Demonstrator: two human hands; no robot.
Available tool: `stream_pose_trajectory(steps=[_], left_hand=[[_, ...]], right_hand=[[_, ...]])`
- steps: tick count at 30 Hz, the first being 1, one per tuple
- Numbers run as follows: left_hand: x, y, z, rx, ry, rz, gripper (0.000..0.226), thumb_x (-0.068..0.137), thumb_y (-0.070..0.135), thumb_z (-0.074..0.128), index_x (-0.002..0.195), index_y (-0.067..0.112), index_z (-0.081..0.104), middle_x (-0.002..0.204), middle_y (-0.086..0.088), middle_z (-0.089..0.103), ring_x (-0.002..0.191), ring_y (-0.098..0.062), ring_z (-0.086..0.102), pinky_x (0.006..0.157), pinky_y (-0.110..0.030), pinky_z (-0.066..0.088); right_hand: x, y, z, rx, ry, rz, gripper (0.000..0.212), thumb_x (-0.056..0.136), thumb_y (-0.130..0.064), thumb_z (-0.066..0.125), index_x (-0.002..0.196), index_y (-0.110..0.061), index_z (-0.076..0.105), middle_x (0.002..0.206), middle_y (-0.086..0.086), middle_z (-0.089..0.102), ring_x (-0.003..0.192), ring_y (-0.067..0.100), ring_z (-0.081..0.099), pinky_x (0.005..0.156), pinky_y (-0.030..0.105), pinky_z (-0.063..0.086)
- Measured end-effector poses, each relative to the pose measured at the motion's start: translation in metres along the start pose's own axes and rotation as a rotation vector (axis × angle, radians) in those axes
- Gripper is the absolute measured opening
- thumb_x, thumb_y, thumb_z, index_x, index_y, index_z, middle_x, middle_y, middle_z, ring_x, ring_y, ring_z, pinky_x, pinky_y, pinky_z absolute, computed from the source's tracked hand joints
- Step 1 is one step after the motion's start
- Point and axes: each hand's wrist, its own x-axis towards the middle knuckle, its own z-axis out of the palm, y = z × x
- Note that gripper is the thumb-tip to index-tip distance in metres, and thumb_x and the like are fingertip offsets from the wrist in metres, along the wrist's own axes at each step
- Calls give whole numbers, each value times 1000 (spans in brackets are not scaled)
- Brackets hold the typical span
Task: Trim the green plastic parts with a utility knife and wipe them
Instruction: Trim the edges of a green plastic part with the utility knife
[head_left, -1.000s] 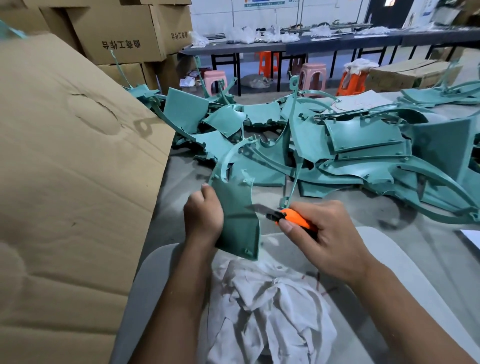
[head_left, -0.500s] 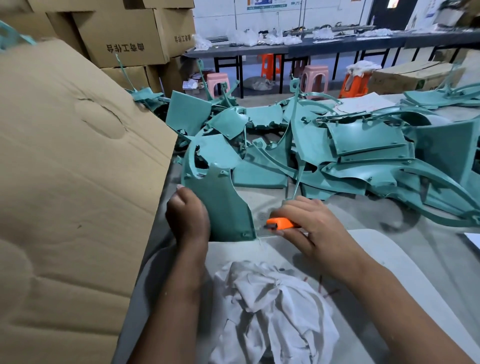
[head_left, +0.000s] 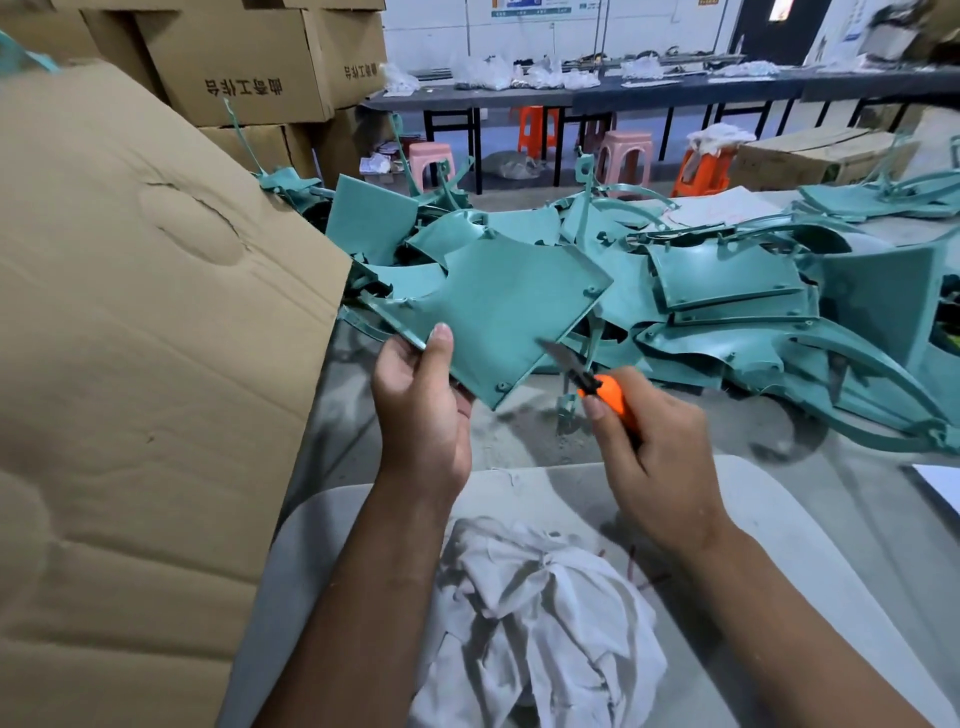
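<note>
A large cardboard sheet (head_left: 145, 364) fills the left side, leaning over the table edge, with stacked cardboard boxes (head_left: 244, 67) behind it. Just right of the sheet, the left hand (head_left: 421, 410) grips a flat green plastic part (head_left: 498, 306) by its lower left edge, thumb (head_left: 440, 353) pressed on the upper face and the other fingers curled underneath; the part is raised off the grey table (head_left: 519, 431) and tilts up and away from the fingers. Just beyond the part's lower right edge, the right hand (head_left: 660, 457) is clenched around an orange utility knife (head_left: 602, 392), forefinger laid along the handle; its blade (head_left: 558, 356) points up and left from the fingertips and meets the part's edge. Below both wrists a crumpled white cloth (head_left: 545, 623) lies on a pale board (head_left: 753, 519). Beyond the fingers, stretching off to the right, a heap of green plastic parts (head_left: 753, 312) covers the table.
</note>
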Motion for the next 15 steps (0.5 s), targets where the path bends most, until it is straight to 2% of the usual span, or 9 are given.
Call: stream_pose_trajectory(steps=[3,7,12,15], left_hand=[[0,1,2,-5,8,25,17,103,1,52,112,10,62,111,-11,75,102,-26,74,83,-42,61],[2,-2,0,6,74,39,11,102,0,53,106,6,62,100,-7,76,90,-20,75,71,-32,60],[6,-8,-3,28,85,62,13,101,-2,53,101,6,63,95,-4,77,91,-21,75,72,-35,61],[9,-9,-9,89,99,83,13,98,-3,56,97,8,64,91,-3,78,92,-24,74,79,-41,61]], right_hand=[[-2,-4,6,-40,-97,-55,19,106,-34,52,95,-19,57,68,-13,47,58,10,43,55,28,31],[-1,-5,7,-96,-153,-101,25,105,-36,52,92,-17,59,65,-9,48,55,16,43,52,36,35],[-4,-9,8,-193,-133,-104,23,105,-37,53,90,-20,55,64,-11,44,54,15,39,49,35,33],[-1,-1,5,-207,-25,15,27,108,-35,50,84,-23,45,60,-12,41,50,11,40,49,28,26]])
